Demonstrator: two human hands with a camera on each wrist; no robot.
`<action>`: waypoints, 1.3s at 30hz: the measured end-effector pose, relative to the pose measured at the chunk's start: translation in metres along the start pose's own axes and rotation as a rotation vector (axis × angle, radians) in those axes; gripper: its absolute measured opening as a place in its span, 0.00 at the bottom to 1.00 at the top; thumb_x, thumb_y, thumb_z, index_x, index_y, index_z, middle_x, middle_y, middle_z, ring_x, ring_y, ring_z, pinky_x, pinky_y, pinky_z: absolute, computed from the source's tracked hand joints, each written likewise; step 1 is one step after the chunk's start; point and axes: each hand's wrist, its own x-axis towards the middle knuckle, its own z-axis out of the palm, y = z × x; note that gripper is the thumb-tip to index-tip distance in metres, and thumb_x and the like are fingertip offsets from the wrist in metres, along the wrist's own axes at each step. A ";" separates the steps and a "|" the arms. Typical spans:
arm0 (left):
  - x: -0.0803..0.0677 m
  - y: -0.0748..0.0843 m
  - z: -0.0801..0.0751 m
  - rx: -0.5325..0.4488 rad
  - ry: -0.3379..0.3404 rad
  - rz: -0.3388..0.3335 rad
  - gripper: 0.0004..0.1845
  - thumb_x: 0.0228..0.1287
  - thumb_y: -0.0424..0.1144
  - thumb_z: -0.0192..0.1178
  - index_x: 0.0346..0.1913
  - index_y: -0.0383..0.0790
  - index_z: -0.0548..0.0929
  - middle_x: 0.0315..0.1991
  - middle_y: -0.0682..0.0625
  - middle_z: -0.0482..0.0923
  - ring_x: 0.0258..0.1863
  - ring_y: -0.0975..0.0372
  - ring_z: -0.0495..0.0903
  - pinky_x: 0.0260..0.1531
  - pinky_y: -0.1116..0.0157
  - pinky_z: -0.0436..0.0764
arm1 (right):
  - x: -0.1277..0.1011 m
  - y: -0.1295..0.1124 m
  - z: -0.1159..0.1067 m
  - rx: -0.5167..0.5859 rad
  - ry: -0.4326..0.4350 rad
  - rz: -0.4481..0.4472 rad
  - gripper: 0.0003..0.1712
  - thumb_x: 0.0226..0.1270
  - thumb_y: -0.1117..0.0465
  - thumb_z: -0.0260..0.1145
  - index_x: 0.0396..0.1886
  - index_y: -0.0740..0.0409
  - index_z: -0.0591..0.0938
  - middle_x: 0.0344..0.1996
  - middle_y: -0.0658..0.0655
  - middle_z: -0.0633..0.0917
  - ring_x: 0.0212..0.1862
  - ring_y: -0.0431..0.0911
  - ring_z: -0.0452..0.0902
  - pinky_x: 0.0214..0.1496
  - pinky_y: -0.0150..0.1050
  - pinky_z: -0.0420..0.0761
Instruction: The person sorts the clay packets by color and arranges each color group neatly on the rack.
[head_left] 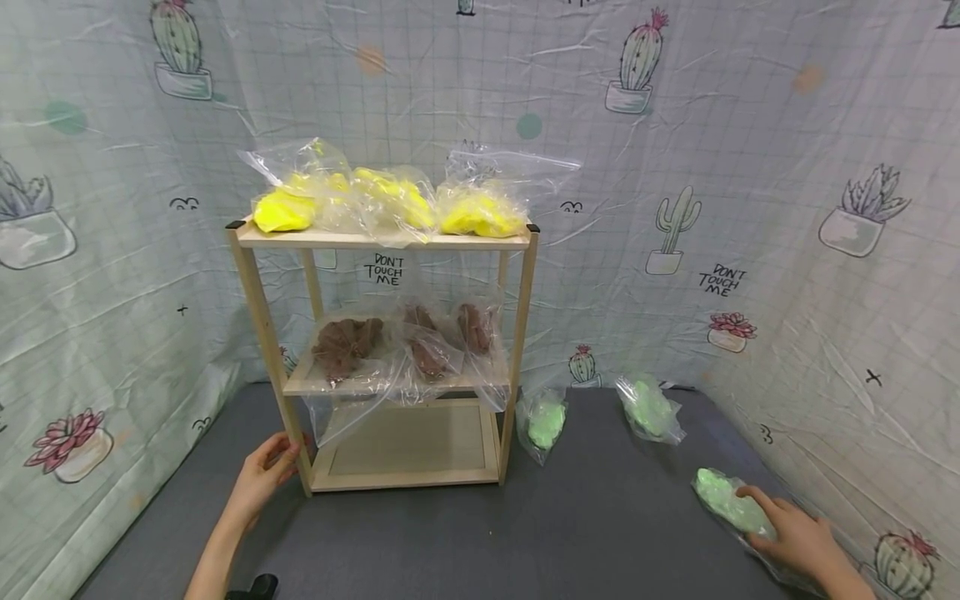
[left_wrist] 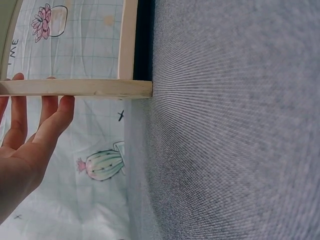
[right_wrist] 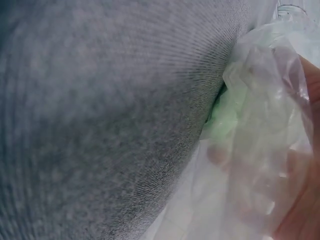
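Observation:
My left hand holds the front left post of a small wooden shelf rack; in the left wrist view, fingertips of the left hand show on both sides of the wooden post. At the far right, my right hand grips a clear plastic bag with pale green stuff lying on the dark table. The right wrist view has the crinkled bag in front of the right hand, hiding most of its fingers.
Several bags of yellow stuff lie on the top shelf, and bags of brown stuff on the middle one. Two more green bags lie right of the rack. Printed cloth walls surround the grey table.

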 end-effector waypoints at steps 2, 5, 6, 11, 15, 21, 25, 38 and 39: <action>-0.002 0.010 0.003 -0.011 0.000 0.006 0.28 0.65 0.48 0.49 0.56 0.26 0.65 0.44 0.47 0.75 0.43 0.70 0.78 0.35 0.74 0.77 | 0.000 -0.002 0.000 0.008 -0.001 -0.002 0.33 0.47 0.49 0.68 0.53 0.46 0.65 0.32 0.53 0.78 0.26 0.41 0.69 0.26 0.48 0.65; -0.005 0.024 0.007 -0.004 0.011 0.002 0.23 0.66 0.43 0.49 0.55 0.27 0.67 0.43 0.50 0.76 0.42 0.71 0.78 0.34 0.73 0.77 | -0.001 -0.003 0.000 0.006 0.019 -0.008 0.30 0.48 0.51 0.67 0.52 0.47 0.67 0.32 0.53 0.78 0.26 0.40 0.69 0.25 0.46 0.65; -0.006 0.028 0.008 0.003 0.013 -0.004 0.22 0.67 0.43 0.48 0.55 0.27 0.67 0.43 0.52 0.76 0.41 0.72 0.78 0.35 0.73 0.77 | -0.001 -0.004 0.000 0.003 0.032 -0.009 0.30 0.47 0.52 0.67 0.51 0.46 0.68 0.32 0.53 0.78 0.26 0.40 0.69 0.25 0.46 0.65; -0.007 0.034 0.010 0.020 0.005 -0.008 0.22 0.67 0.43 0.48 0.55 0.29 0.67 0.42 0.52 0.76 0.41 0.73 0.77 0.35 0.72 0.77 | -0.005 -0.011 0.000 -0.036 0.115 -0.046 0.25 0.48 0.52 0.67 0.48 0.47 0.71 0.28 0.49 0.76 0.23 0.37 0.67 0.25 0.45 0.65; -0.004 0.018 0.005 -0.007 -0.022 0.015 0.20 0.67 0.41 0.48 0.55 0.30 0.68 0.43 0.49 0.76 0.42 0.73 0.78 0.35 0.73 0.77 | -0.010 -0.021 0.001 -0.093 0.240 -0.092 0.23 0.47 0.53 0.68 0.46 0.45 0.74 0.23 0.45 0.71 0.19 0.33 0.60 0.24 0.38 0.59; 0.004 -0.017 -0.003 0.046 0.025 -0.036 0.22 0.67 0.46 0.47 0.57 0.34 0.67 0.44 0.55 0.75 0.42 0.76 0.76 0.36 0.74 0.77 | -0.010 -0.039 -0.001 -0.141 0.476 -0.206 0.24 0.38 0.57 0.73 0.40 0.41 0.77 0.20 0.41 0.66 0.19 0.30 0.52 0.26 0.35 0.50; 0.007 -0.026 -0.003 0.094 0.063 -0.084 0.25 0.65 0.51 0.46 0.58 0.38 0.67 0.44 0.61 0.73 0.42 0.78 0.75 0.38 0.74 0.77 | -0.010 -0.051 -0.003 -0.138 0.568 -0.271 0.25 0.32 0.59 0.74 0.38 0.42 0.78 0.21 0.40 0.66 0.20 0.30 0.53 0.28 0.37 0.52; -0.011 0.058 0.017 0.146 0.049 -0.117 0.23 0.68 0.46 0.44 0.56 0.30 0.67 0.38 0.73 0.72 0.40 0.82 0.72 0.42 0.61 0.78 | -0.004 -0.090 -0.006 -0.083 0.702 -0.475 0.18 0.40 0.52 0.69 0.37 0.43 0.79 0.24 0.41 0.71 0.25 0.34 0.62 0.32 0.40 0.55; -0.011 0.058 0.017 0.146 0.050 -0.120 0.23 0.68 0.46 0.44 0.56 0.29 0.66 0.38 0.73 0.72 0.40 0.82 0.72 0.42 0.61 0.78 | -0.003 -0.092 -0.007 -0.076 0.703 -0.482 0.18 0.40 0.52 0.69 0.37 0.43 0.79 0.25 0.41 0.71 0.26 0.35 0.63 0.32 0.40 0.55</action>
